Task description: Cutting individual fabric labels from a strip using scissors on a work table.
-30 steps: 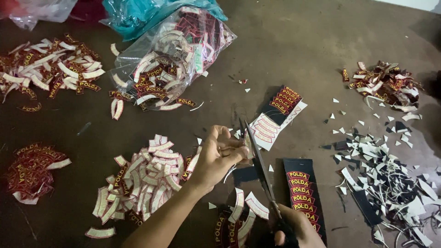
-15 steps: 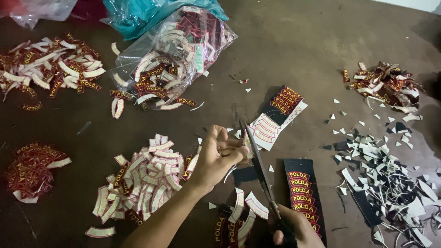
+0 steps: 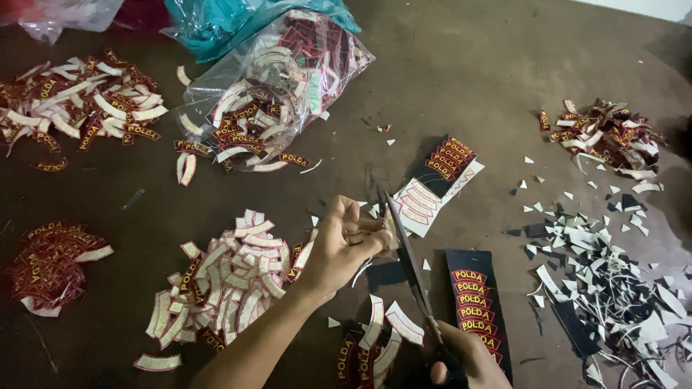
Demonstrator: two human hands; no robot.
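Pinching a small curved embroidered patch (image 3: 380,232) between thumb and fingertips, the left hand (image 3: 344,245) holds it up over the dark brown table (image 3: 497,79); fingers clamped on it, most of the patch hidden behind them. The right hand (image 3: 461,360), at the bottom edge and partly cut off, grips the handles of a pair of scissors (image 3: 409,263), whose blades rise up-left and meet the patch at the left fingertips. Whether the blades are parted or closed at the tip is hard to make out.

Surroundings: just left of the left hand, a heap of cut arc patches (image 3: 223,284), many lying white backing up. Under the scissors, a few loose patches (image 3: 386,331). Right of the blades, an uncut black strip of patches (image 3: 477,306) lies flat; another sheet of patches (image 3: 436,180) lies above it, part face down. Far right, a pile of white and black offcuts (image 3: 613,288), cut off by the frame edge. Behind, a clear plastic bag of patches (image 3: 277,86), a teal bag (image 3: 216,21) partly out of view, and more red patch piles at upper left (image 3: 76,108), lower left (image 3: 50,263) and upper right (image 3: 605,137).
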